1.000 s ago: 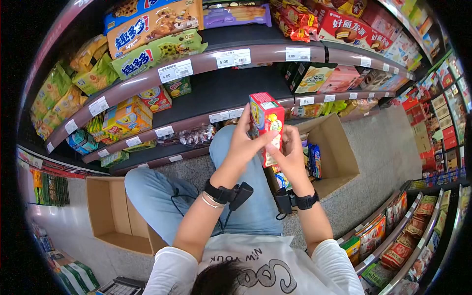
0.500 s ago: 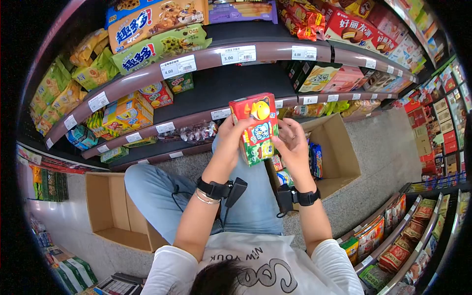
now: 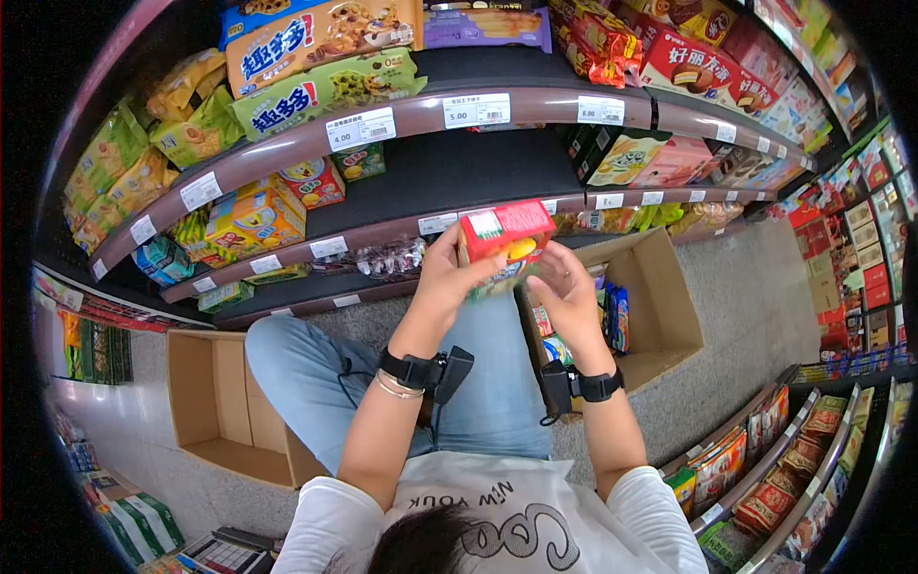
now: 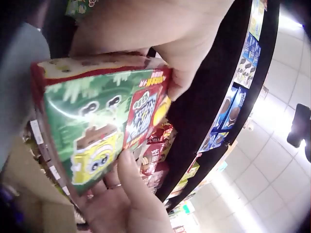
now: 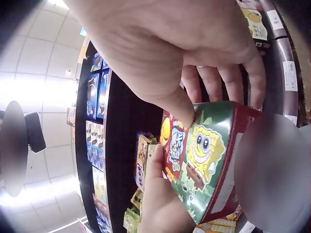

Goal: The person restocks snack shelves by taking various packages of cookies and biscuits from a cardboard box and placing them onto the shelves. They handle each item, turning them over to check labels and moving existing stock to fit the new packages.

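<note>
A red and green snack box [image 3: 506,228] is up in front of the person's knees, its red end tilted toward the head camera. My left hand [image 3: 446,277] grips it from the left, thumb across the printed face. At its right side, my right hand [image 3: 571,298] has the thumb against the box edge and the fingers behind it. In the right wrist view, a yellow cartoon figure shows on the box's green part [image 5: 206,150]. The left wrist view shows the same green face [image 4: 90,126], with the right thumb at its edge.
An open carton [image 3: 660,297] holding several snack packs stands right of the legs; another carton [image 3: 225,402] stands at left. Ahead, curved shelves [image 3: 459,172] with price tags hold snack bags and boxes. A further rack [image 3: 765,459] is at lower right.
The box has been turned in the hands: first a narrow side faced up, then the broad red and green front, and now the red end. Both hands stay on it.
</note>
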A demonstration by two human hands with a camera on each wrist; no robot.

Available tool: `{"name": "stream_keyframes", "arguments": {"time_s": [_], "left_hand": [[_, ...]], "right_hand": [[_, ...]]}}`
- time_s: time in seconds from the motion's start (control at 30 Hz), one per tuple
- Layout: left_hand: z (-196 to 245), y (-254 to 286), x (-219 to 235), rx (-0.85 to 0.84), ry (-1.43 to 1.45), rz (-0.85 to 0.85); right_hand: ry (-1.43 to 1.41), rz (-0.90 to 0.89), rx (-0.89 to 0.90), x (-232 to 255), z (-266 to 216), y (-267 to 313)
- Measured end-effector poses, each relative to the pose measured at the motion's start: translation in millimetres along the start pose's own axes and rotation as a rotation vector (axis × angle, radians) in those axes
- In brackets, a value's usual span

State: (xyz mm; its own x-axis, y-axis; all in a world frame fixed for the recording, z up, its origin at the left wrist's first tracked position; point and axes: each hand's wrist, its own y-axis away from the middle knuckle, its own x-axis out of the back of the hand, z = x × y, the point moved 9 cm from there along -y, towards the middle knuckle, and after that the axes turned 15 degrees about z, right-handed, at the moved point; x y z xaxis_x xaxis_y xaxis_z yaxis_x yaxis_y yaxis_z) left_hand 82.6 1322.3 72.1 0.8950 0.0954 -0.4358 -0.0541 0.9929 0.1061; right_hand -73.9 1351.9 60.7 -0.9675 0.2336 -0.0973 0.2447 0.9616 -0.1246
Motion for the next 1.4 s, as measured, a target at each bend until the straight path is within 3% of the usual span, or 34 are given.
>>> {"name": "stream_keyframes", "arguments": {"time_s": [0.47,0.63,0.73,0.8,0.93,0.97,1.0,1.1,1.23,1.27,1.4], "left_hand": [[-7.7,2.3,5.6,0.032,0.023,-0.004],[-3.6,3.2,-3.8,0.041,0.024,0.019],[-1.6,8.0,-8.8,0.092,0.037,-0.089],[9.9,15.2,-15.2,0.065,0.069,-0.188],[24.8,13.0,4.7,0.002,0.089,-0.188],[27.4,10.3,16.3,0.002,0.073,-0.142],[30.0,8.1,28.1,0.003,0.057,-0.094],[39.4,1.4,64.9,-0.079,0.086,0.039],[50.6,-5.5,126.0,-0.14,-0.044,0.242],[53.7,-7.1,140.1,-0.138,-0.018,0.298],[67.1,-12.6,189.5,-0.175,-0.025,0.497]], "right_hand": [[0.109,0.028,0.028,-5.3,-7.2,-0.7],[0.389,-0.042,0.287,-26.4,-22.6,4.3],[0.588,-0.071,0.407,-39.2,-37.5,2.1],[0.514,-0.148,0.378,-53.2,-41.5,-1.7],[0.372,-0.288,0.256,-77.6,-27.2,-7.1],[0.356,-0.343,0.198,-84.3,-21.6,-6.9],[0.268,-0.398,0.021,-95.8,-25.1,-1.2],[0.158,-0.491,-0.014,-123.6,-5.2,-4.3],[0.075,-0.53,0.125,-168.8,-6.5,-9.1],[-0.028,-0.554,0.047,-183.3,6.5,-11.3],[0.018,-0.634,0.063,-236.9,36.9,-26.1]]}}
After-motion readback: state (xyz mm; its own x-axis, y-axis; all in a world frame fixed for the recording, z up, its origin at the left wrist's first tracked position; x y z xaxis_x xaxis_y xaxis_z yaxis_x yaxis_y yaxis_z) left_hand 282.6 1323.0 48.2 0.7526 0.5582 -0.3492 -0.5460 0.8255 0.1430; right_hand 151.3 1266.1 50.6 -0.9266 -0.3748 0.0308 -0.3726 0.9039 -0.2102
